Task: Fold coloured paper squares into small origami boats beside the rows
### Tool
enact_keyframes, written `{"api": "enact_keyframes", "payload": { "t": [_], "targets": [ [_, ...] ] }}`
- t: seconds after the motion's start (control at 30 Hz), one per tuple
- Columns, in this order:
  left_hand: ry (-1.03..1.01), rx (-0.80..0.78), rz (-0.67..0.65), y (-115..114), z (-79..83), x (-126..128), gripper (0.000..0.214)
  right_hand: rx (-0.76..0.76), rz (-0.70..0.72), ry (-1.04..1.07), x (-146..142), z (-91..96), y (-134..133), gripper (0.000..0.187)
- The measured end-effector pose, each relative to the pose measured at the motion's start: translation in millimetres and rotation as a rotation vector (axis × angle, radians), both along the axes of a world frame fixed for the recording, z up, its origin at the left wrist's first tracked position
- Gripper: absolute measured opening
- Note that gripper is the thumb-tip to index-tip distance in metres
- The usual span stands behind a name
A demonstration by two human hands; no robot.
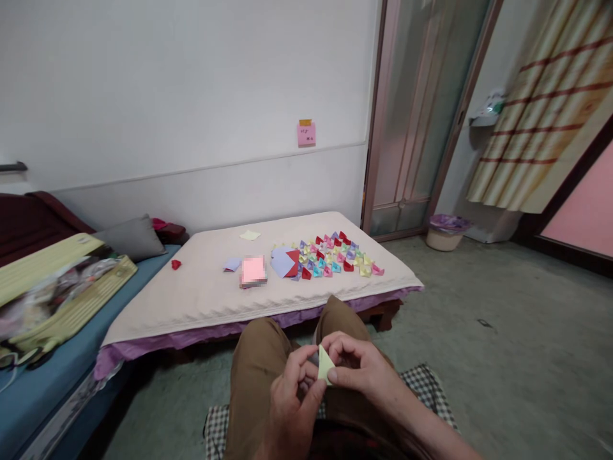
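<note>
Above my lap, a small pale yellow folded paper (325,366) with a triangular shape is pinched between my two hands. My left hand (295,390) grips its left edge, thumb low and fingers curled behind. On the other side, my right hand (357,364) presses the paper with its thumb, fingers bent around the far edge. Beyond my knees, many small folded paper pieces (335,255) in red, pink, yellow, blue and purple lie in rows on a low table (191,294). Left of them are a lavender and red paper (285,262) and a pink paper stack (253,271).
A lavender sheet (232,264), a pale yellow sheet (249,236) and a red crumpled piece (176,264) lie on the table's cream cover. To the left stands a blue-covered seat (71,358) with a yellow case (105,287). A lined bin (447,233) is at the right.
</note>
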State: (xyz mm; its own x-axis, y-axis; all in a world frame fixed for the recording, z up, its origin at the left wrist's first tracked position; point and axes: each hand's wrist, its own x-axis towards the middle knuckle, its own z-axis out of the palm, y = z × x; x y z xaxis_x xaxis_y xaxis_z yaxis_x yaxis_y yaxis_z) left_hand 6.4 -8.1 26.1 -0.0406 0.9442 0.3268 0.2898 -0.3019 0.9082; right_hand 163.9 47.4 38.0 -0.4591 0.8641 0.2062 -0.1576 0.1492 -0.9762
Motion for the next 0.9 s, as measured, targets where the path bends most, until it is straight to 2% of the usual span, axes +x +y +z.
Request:
{"api": "enact_keyframes", "payload": {
  "t": [0.13,0.27,0.4,0.6,0.9],
  "targets": [
    [-0.033,-0.058,0.009,0.5,5.9,-1.8,0.033,0.039,0.005,-0.02,2.5,3.3,-2.1,0.02],
    [-0.373,-0.208,-0.085,4.5,12.5,1.1,0.032,-0.122,0.047,0.072,2.3,3.0,-3.2,0.02],
    [-0.661,-0.395,-0.203,10.8,8.9,5.1,0.028,-0.275,0.115,0.2,-3.1,-0.6,-6.0,0.02],
    [-0.772,-0.484,-0.246,11.8,1.2,1.9,0.021,-0.401,0.168,0.295,-8.5,-9.7,-7.2,0.022],
    [-0.804,-0.49,-0.226,13.2,1.0,4.0,0.022,-0.481,0.097,0.285,-5.3,-13.4,-2.0,0.019]
  ]
}}
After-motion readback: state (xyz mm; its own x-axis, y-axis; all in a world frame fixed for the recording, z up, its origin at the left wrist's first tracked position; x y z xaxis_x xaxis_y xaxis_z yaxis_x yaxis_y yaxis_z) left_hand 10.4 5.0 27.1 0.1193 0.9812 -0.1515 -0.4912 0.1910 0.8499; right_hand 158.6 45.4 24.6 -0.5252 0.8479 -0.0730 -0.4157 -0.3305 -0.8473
